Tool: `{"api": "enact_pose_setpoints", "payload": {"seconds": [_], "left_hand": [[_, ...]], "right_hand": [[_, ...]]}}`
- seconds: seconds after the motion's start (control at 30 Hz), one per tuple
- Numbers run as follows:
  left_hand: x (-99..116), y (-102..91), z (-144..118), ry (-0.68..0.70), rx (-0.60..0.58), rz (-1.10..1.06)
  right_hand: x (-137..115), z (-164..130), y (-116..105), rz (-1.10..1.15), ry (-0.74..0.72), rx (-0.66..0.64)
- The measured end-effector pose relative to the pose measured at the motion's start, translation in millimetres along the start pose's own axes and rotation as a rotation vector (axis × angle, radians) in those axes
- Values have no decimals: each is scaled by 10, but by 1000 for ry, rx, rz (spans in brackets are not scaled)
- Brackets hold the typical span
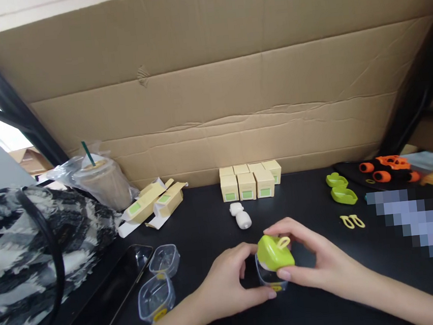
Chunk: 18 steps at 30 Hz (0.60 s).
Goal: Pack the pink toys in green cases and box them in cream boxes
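— Gripping what, down at the near edge?

— Both hands are on one piece. The left hand [228, 284] curls round a clear plastic case [270, 276] standing on the black table [304, 200]; the right hand [318, 260] pinches a lime-green cover [274, 253] with a yellow loop, which sits tilted on top of that case.

— And beside them?

— Left of the hands, two empty clear cases [159, 283] lie next to a dark phone [107, 295] and a patterned bag [22, 253]. Just beyond the hands are two small white pieces [240, 215]; to the right, yellow loops [352, 221] and two more green covers [340, 189].

— Farther back?

— A cluster of small cream boxes [249, 181], two opened boxes [159, 203] lying flat, a bagged drink cup [101, 181], orange parts [387, 169], all against a cardboard wall [208, 81].
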<state>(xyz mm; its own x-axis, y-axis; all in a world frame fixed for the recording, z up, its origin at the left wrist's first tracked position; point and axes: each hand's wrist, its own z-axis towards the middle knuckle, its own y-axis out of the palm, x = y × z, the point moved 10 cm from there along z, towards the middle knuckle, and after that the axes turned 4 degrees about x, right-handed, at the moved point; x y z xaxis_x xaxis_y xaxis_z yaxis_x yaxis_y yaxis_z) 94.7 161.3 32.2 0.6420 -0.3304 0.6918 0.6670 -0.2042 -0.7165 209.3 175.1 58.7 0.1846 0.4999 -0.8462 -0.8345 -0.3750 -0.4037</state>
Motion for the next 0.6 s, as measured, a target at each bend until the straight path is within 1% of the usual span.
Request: {"api": "enact_pose_setpoints", "payload": {"seconds": [0.1, 0.23, 0.4, 0.6], "left_hand": [[26, 9, 5, 27, -10, -13], [16, 15, 15, 20, -13, -7], [40, 12, 22, 41, -7, -17], [47, 9, 11, 26, -12, -19]], "right_hand": [[-64, 7, -6, -37, -41, 6], [-135, 9, 45, -93, -91, -37], [-164, -24, 124, -153, -139, -78], [-176, -16, 142, -223, -154, -80]]}}
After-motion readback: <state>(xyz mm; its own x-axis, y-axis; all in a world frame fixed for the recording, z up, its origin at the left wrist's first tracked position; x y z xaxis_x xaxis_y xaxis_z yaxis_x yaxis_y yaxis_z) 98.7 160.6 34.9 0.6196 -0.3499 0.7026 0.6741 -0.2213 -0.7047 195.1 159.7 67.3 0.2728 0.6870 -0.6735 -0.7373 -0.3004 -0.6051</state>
